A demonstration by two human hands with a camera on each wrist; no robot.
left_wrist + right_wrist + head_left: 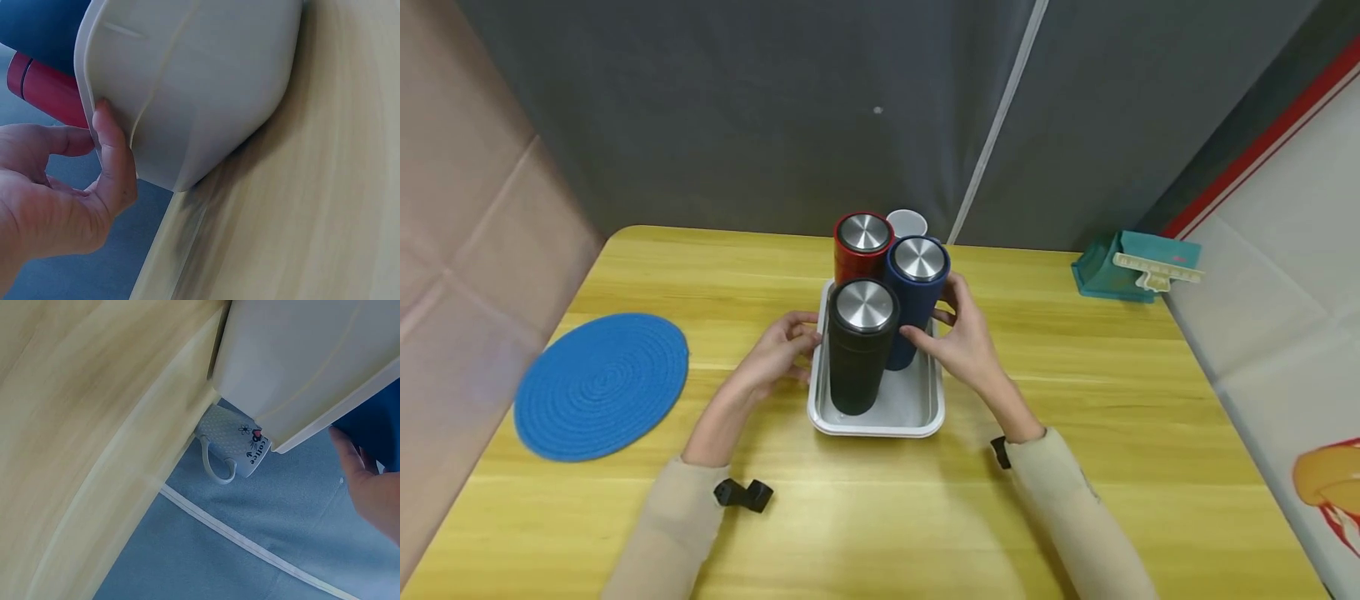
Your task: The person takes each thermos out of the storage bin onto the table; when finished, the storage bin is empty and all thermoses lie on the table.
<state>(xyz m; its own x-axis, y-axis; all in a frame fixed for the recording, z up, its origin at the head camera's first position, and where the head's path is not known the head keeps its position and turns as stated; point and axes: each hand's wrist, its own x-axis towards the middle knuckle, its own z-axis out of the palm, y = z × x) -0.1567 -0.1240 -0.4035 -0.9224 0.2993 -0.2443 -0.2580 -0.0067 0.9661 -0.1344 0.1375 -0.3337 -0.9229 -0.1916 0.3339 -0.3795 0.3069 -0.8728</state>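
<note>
A white plastic tray (880,429) with deep sides stands on the table. In it are a black thermos (859,358) at the front left, a blue thermos (917,312) on the right and a red thermos (853,265) at the back. All have silver lid tops. My left hand (782,350) is at the tray's left side; in the left wrist view its thumb and a finger pinch the rim. My right hand (968,342) grips the blue thermos, thumb in front and fingers on the far side. Its lower end is inside the tray.
Behind the tray, a white mug (231,440) with printed lettering stands near the table's back edge. A round blue woven placemat (602,387) lies at left. At the back right sits a teal bag (1127,265) with a white clip. A dark curtain (760,117) hangs behind.
</note>
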